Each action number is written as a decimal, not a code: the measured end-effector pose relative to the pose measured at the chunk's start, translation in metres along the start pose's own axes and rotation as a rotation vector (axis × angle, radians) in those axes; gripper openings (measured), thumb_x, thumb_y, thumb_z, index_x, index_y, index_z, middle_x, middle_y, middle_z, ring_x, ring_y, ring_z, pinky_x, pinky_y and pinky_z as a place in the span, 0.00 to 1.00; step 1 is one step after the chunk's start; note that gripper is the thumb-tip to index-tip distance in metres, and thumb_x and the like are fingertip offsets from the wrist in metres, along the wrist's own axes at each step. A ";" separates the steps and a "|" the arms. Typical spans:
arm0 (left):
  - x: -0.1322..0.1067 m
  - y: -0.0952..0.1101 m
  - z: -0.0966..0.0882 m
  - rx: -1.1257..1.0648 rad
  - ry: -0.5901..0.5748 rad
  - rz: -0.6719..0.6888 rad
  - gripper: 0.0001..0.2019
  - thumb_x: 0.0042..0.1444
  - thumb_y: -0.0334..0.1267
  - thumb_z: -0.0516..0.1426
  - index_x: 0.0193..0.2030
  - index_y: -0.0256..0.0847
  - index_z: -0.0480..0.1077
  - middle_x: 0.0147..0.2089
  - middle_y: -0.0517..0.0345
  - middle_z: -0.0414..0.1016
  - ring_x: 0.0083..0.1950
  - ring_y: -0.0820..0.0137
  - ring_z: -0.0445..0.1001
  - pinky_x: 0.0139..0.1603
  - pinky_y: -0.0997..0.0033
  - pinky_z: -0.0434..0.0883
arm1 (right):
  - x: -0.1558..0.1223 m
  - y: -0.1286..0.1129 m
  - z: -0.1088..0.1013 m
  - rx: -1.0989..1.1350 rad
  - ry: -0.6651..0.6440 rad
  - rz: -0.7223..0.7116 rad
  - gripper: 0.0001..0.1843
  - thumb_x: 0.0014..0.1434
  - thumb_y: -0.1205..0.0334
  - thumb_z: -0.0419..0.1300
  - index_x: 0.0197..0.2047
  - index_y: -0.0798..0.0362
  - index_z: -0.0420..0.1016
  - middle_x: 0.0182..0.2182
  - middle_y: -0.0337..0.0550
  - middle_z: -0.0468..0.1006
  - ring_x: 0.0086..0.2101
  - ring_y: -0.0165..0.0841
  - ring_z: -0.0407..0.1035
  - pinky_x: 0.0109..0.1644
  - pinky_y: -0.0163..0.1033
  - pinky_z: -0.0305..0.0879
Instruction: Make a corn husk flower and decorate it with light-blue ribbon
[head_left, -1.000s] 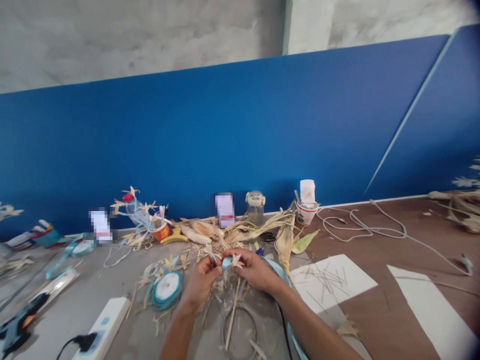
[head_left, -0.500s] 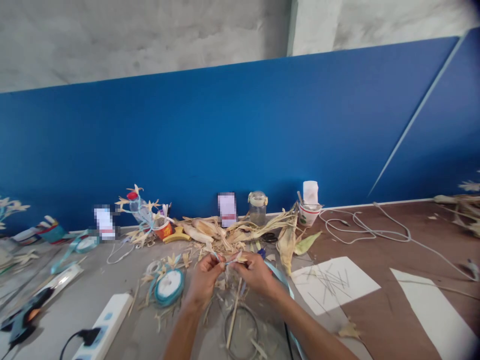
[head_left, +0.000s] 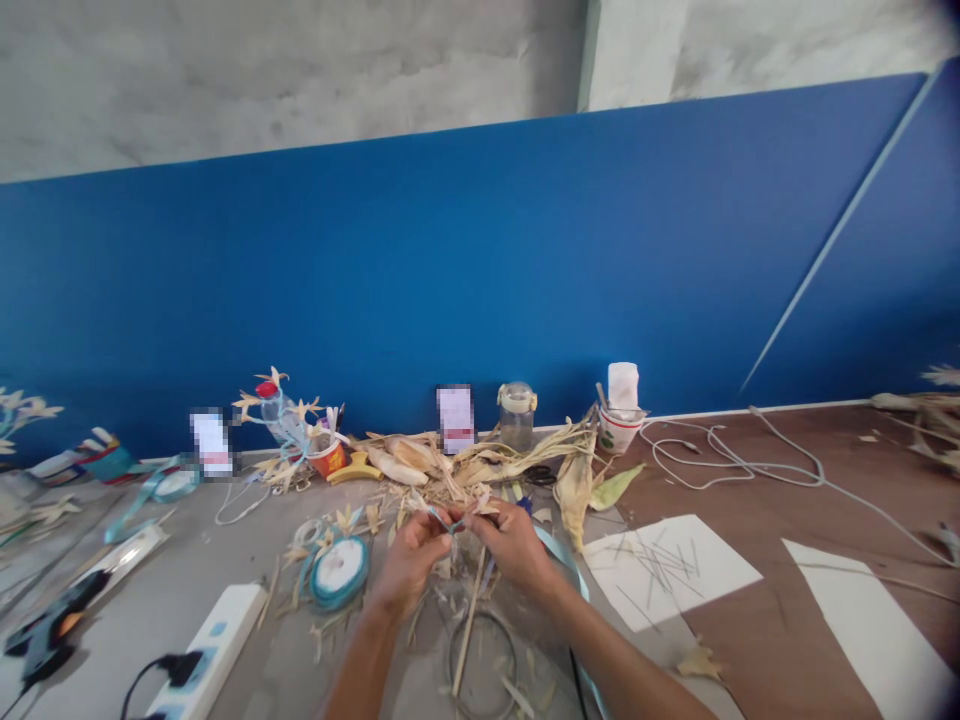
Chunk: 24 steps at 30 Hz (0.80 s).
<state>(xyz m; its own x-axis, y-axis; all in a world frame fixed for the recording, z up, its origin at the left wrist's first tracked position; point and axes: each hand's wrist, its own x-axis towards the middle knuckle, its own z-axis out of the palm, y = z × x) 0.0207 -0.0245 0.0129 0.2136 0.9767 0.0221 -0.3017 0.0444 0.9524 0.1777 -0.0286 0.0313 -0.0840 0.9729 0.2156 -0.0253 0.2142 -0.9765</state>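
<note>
My left hand and my right hand meet over the middle of the table, fingers pinched. Between them runs a thin light-blue wrapped stem, bent down in the middle. A pale corn-husk flower stands out at the right fingertips, and another pale bit shows by the left ones. Below the hands lie a coil of grey wire and a thin straw-coloured stick. To the left of my left hand is a spool of blue ribbon among husk scraps.
Dried corn husks pile up beyond my hands. Along the blue partition stand a glass jar, a paper cup and a bottle with husk flowers. A glue gun and a power strip lie left; wire pieces on white paper, right.
The blue stem between my hands now sags into a bend, where it was straighter before. My fingers have shifted slightly; both hands stay in about the same place.
</note>
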 end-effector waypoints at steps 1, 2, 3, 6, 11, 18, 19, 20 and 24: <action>-0.001 0.000 0.001 -0.011 -0.007 -0.006 0.11 0.40 0.36 0.65 0.33 0.40 0.72 0.39 0.53 0.75 0.43 0.64 0.71 0.48 0.64 0.64 | 0.000 0.001 0.000 -0.004 0.002 0.003 0.08 0.49 0.62 0.56 0.26 0.55 0.75 0.25 0.41 0.76 0.30 0.35 0.69 0.38 0.37 0.62; -0.001 0.000 0.002 -0.024 -0.008 -0.011 0.12 0.40 0.36 0.65 0.33 0.40 0.72 0.39 0.53 0.75 0.43 0.65 0.71 0.48 0.64 0.64 | 0.001 0.003 -0.001 -0.009 0.003 0.002 0.08 0.49 0.62 0.56 0.26 0.56 0.75 0.25 0.41 0.76 0.30 0.35 0.69 0.38 0.38 0.62; 0.000 0.000 0.003 -0.039 -0.001 -0.013 0.12 0.39 0.36 0.65 0.33 0.40 0.72 0.38 0.54 0.75 0.42 0.66 0.71 0.48 0.65 0.64 | 0.001 0.004 -0.001 -0.018 0.002 0.000 0.08 0.50 0.62 0.56 0.26 0.56 0.75 0.24 0.41 0.76 0.30 0.35 0.69 0.38 0.37 0.62; 0.004 -0.005 0.008 -0.074 0.070 -0.007 0.11 0.36 0.36 0.66 0.27 0.39 0.70 0.32 0.59 0.73 0.37 0.69 0.70 0.44 0.68 0.65 | 0.000 0.008 0.000 -0.056 0.010 -0.018 0.08 0.50 0.63 0.56 0.25 0.56 0.74 0.24 0.40 0.75 0.28 0.33 0.68 0.36 0.36 0.62; 0.008 -0.008 0.014 -0.019 0.175 0.016 0.12 0.34 0.35 0.67 0.25 0.39 0.67 0.27 0.63 0.70 0.32 0.73 0.68 0.38 0.72 0.65 | -0.001 0.011 0.004 -0.100 0.021 -0.029 0.07 0.50 0.64 0.56 0.25 0.56 0.74 0.24 0.39 0.75 0.28 0.33 0.67 0.35 0.35 0.61; 0.008 -0.009 0.011 0.006 0.231 0.091 0.11 0.37 0.35 0.65 0.23 0.39 0.65 0.27 0.62 0.71 0.30 0.73 0.68 0.36 0.72 0.65 | 0.002 0.014 0.004 0.069 0.008 0.013 0.10 0.49 0.57 0.60 0.30 0.56 0.76 0.27 0.42 0.78 0.31 0.35 0.69 0.39 0.38 0.63; 0.009 -0.010 0.011 0.009 0.250 0.094 0.11 0.36 0.35 0.66 0.23 0.39 0.66 0.27 0.62 0.71 0.30 0.73 0.68 0.36 0.72 0.65 | 0.002 0.013 0.004 0.084 0.001 0.011 0.11 0.48 0.55 0.60 0.30 0.55 0.76 0.27 0.42 0.78 0.31 0.35 0.69 0.39 0.38 0.64; 0.009 -0.010 0.011 0.019 0.270 0.100 0.12 0.36 0.35 0.66 0.23 0.39 0.66 0.27 0.62 0.72 0.30 0.73 0.68 0.36 0.72 0.65 | 0.002 0.011 0.004 0.095 -0.006 0.005 0.12 0.48 0.54 0.61 0.30 0.55 0.76 0.27 0.41 0.78 0.32 0.35 0.69 0.40 0.38 0.64; 0.008 -0.009 0.012 0.069 0.325 0.130 0.13 0.35 0.37 0.66 0.23 0.39 0.66 0.26 0.61 0.72 0.30 0.71 0.69 0.35 0.71 0.65 | 0.002 0.007 0.003 0.141 -0.037 -0.023 0.14 0.48 0.51 0.61 0.28 0.54 0.74 0.25 0.39 0.76 0.30 0.32 0.68 0.39 0.37 0.63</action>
<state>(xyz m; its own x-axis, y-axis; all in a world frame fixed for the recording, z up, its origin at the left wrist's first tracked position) 0.0359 -0.0195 0.0078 -0.1323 0.9895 0.0574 -0.2413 -0.0883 0.9664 0.1742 -0.0254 0.0251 -0.1189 0.9633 0.2405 -0.1671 0.2194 -0.9612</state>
